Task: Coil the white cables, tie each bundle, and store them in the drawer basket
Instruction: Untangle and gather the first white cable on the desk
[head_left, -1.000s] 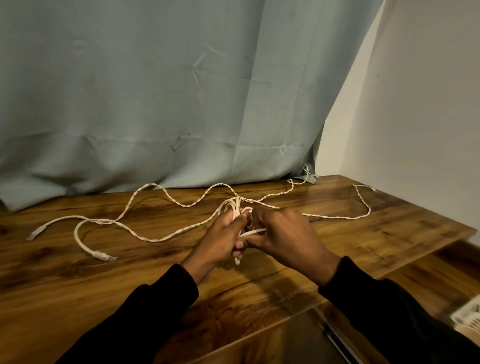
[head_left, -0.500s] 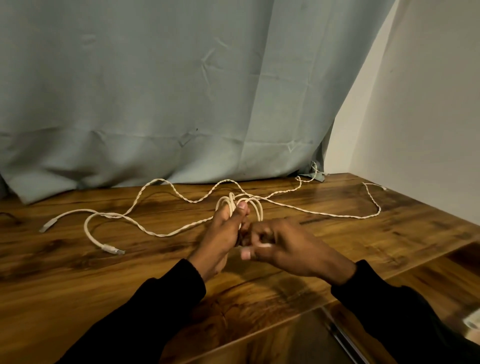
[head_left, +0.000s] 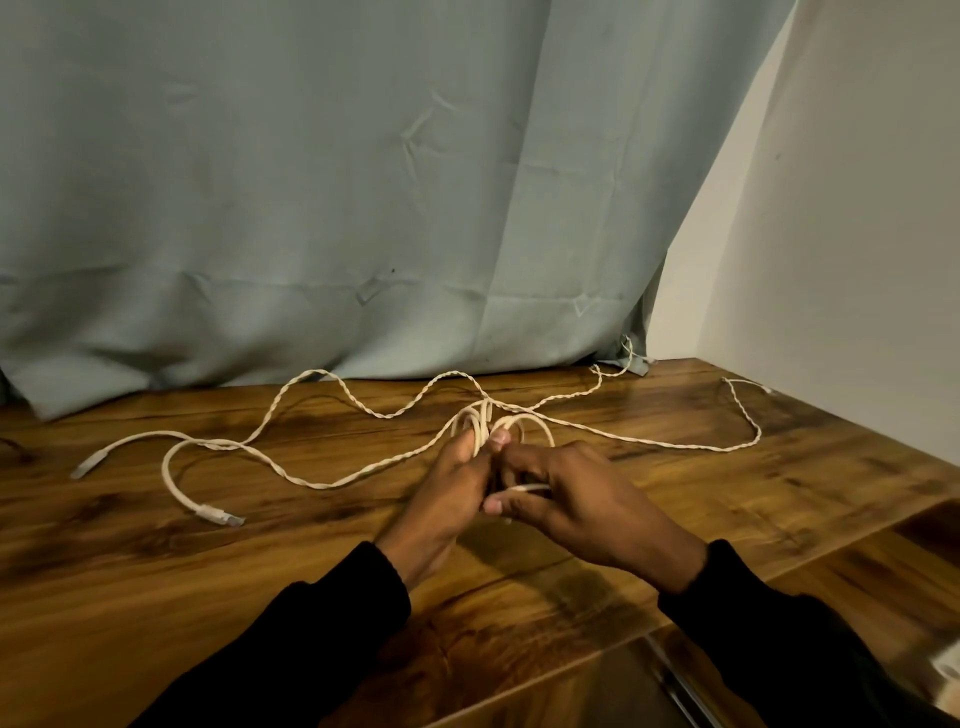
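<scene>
Over the middle of the wooden table (head_left: 156, 561), my left hand (head_left: 447, 499) grips a small coil of white cable (head_left: 485, 418) whose loops stick up above my fingers. My right hand (head_left: 576, 499) is close against it and pinches a short white cable end (head_left: 530, 488) between thumb and fingers. A thin twisted white cable (head_left: 363, 405) snakes loose across the table behind my hands and out to the right. A thicker white cable (head_left: 171, 478) with two plugs lies at the left.
A grey-blue curtain (head_left: 311, 208) hangs behind the table, and a pale wall (head_left: 857, 234) closes the right side. The table's front edge runs diagonally at lower right, with a darker lower surface (head_left: 883, 561) beyond it. Something white shows at the right frame edge (head_left: 948, 670).
My hands stay together on the coil, and my right hand has shifted a little lower and toward me with the cable end. The view has tilted slightly.
</scene>
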